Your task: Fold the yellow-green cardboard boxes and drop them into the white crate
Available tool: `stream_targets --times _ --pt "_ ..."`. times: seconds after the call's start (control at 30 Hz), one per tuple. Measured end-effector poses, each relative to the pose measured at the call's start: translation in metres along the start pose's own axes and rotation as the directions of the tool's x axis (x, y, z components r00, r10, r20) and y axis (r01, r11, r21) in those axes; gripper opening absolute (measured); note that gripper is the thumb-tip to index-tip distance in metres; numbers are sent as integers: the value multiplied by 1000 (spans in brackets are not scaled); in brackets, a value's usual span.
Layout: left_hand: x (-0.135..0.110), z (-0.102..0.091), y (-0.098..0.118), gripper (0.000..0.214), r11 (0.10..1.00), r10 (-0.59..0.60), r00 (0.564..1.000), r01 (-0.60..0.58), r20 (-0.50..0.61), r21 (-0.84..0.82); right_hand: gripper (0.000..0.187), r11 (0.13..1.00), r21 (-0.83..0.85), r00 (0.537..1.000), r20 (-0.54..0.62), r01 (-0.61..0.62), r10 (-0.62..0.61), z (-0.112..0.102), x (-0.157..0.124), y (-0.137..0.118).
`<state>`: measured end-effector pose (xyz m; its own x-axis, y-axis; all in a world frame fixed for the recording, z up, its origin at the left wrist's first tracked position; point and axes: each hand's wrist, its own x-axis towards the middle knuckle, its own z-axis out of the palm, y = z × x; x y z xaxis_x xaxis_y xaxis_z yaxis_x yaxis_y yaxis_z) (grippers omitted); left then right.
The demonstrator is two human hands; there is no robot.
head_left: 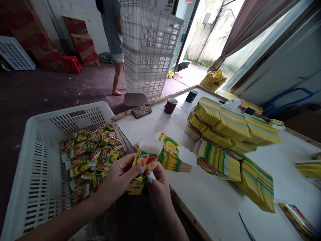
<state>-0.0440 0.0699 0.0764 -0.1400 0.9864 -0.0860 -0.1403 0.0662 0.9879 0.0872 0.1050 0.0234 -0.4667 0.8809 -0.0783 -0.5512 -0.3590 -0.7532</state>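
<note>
Both my hands hold one small yellow, green and red printed carton [145, 160] at the table's near edge. My left hand [120, 177] pinches its left side with thumb on the printed face. My right hand [159, 187] grips the lower right part, fingers closed, a white bandage on one fingertip. The carton's white top flap stands open. Just behind it lies a short stack of flat cartons [173, 157] on the white table [220, 201]. To the left, a white plastic crate [37, 157] holds several finished small cartons [92, 157].
Long bundles of flat cartons [230, 125] are piled across the table. A phone [141, 110], a dark red mug [171, 105] and a black cup [191, 96] sit at the far edge. Stacked white crates [147, 50] and a standing person [114, 43] are behind.
</note>
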Motion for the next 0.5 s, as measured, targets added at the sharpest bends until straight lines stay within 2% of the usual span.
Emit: stream_targets --times 0.07,0.13,0.23,0.4,0.5 --pt "0 -1 -1 36 1000 5 1000 -4 16 -28 24 1000 -3 1000 5 -20 20 -1 -1 -1" --pt "1 -2 -2 31 1000 -1 1000 2 -26 25 25 999 -25 999 23 -36 37 -2 -3 -2" --pt "3 -4 -4 36 995 -7 996 16 -94 101 23 998 -36 999 24 -42 43 -2 -7 0" --pt "3 -3 -3 34 998 -61 997 60 -47 -16 22 999 -44 999 -36 -27 26 -3 -12 2" --pt "3 -3 -3 34 997 -72 996 72 -45 -7 22 999 -43 999 -46 -27 25 -5 -14 1"
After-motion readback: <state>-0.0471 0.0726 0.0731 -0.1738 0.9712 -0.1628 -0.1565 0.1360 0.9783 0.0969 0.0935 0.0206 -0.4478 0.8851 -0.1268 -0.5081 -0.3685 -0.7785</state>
